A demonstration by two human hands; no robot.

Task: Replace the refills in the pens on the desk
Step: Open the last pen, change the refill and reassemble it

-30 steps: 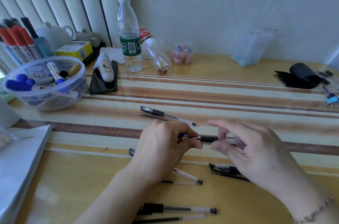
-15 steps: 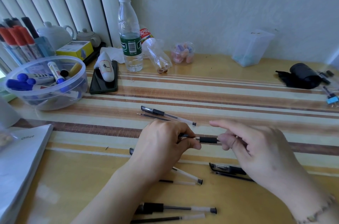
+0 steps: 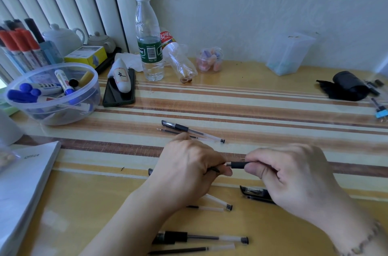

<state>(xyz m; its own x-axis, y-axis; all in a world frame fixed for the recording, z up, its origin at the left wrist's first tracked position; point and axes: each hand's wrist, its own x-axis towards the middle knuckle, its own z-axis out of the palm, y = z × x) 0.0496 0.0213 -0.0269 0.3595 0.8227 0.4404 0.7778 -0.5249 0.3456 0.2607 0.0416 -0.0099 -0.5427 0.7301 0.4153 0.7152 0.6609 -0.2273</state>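
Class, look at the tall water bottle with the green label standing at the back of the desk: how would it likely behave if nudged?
The water bottle is tall, narrow and upright, so probably tips easily. It looks nearly empty, so likely light. Once down, its round body would probably roll.

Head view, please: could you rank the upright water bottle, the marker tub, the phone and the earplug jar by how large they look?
1. Marker tub, largest.
2. Water bottle.
3. Phone, partly covered by a white object.
4. Earplug jar, smallest.
The tub sits nearer the camera than the bottle, so their true order is unsure.
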